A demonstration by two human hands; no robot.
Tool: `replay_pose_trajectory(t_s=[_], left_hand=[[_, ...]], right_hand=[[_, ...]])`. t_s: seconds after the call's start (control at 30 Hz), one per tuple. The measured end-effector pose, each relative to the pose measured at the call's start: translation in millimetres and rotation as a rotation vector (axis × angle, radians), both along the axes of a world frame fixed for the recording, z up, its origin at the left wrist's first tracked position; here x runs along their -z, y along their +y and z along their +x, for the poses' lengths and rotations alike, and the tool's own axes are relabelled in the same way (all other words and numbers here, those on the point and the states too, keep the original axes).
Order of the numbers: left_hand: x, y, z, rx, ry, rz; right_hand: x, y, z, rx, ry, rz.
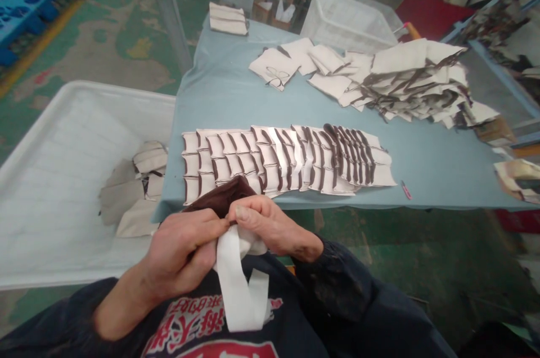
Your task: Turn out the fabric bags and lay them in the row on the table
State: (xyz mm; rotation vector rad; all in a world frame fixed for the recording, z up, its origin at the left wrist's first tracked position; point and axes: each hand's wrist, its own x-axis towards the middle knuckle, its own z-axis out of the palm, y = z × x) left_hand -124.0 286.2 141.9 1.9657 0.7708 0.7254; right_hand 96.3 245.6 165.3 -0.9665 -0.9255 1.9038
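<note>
Close to my chest, my left hand and my right hand pinch the edge of a dark brown and cream fabric piece between them. From that edge a white strip hangs down in a loop. Both hands are closed, fingertips almost touching. Just beyond them on the table lies a long overlapping row of folded cream fabric pieces with dark brown edges. White strips lie across the middle of this row. How much of the held piece sits inside my fingers is hidden.
A blue-covered table carries a heap of cream pieces, a pair of glasses and a small pink tool. At left, a white bin holds several fabric pieces. A metal post rises beside the table.
</note>
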Motion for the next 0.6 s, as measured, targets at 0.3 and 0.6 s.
replay_pose_trajectory(t_s=[0.3, 0.6], left_hand=[[4.5, 1, 0, -0.024, -0.073, 0.193], [-46.7, 15, -6, 0.201, 0.043, 0.004]], right_hand=[[8.1, -7, -4, 0.009, -0.075, 0.151], [-12.0, -11, 14, 0.026, -0.569, 0.894]])
